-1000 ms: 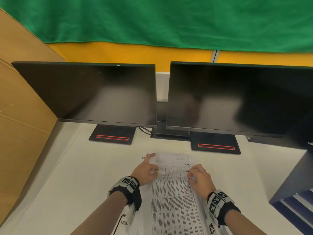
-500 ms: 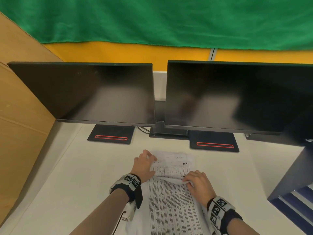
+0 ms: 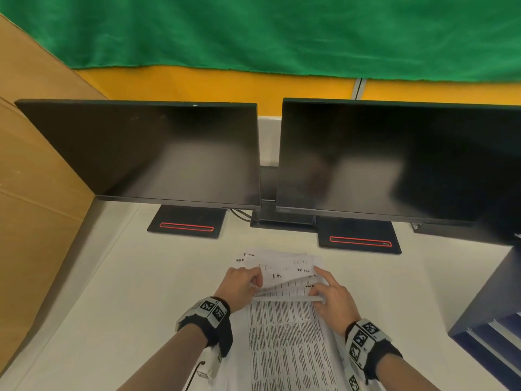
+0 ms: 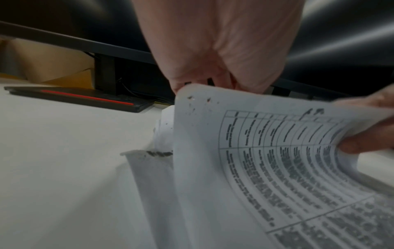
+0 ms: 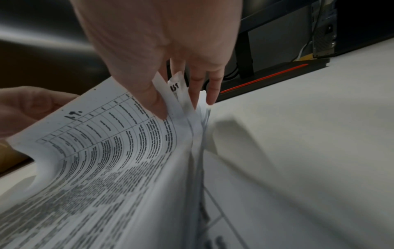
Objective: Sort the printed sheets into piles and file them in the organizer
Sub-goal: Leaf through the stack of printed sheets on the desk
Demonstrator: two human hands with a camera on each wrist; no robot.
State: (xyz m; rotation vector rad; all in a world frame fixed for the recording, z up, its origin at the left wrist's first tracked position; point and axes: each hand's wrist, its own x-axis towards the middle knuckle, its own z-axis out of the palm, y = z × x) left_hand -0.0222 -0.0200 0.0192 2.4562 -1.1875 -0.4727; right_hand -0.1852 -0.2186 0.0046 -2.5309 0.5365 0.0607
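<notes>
A white counter [image 3: 118, 292] is seen before two dark monitors [image 3: 158, 153], backed by a green curtain [image 3: 253, 32] and an orange wall. A stack of printed sheets [image 3: 284, 342] lies on the counter between the forearms, its far ends fanned out towards the monitor stands. The upper left corner of the raised top sheets is pinched by the curled fingers of the left hand [image 3: 242, 286]. On the right edge, sheets are separated by the right hand [image 3: 332, 299]: a few are pinched under its thumb, while the other fingers [image 5: 211, 91] are spread and extended. A dark blue organizer [image 3: 490, 320] stands at the right.
</notes>
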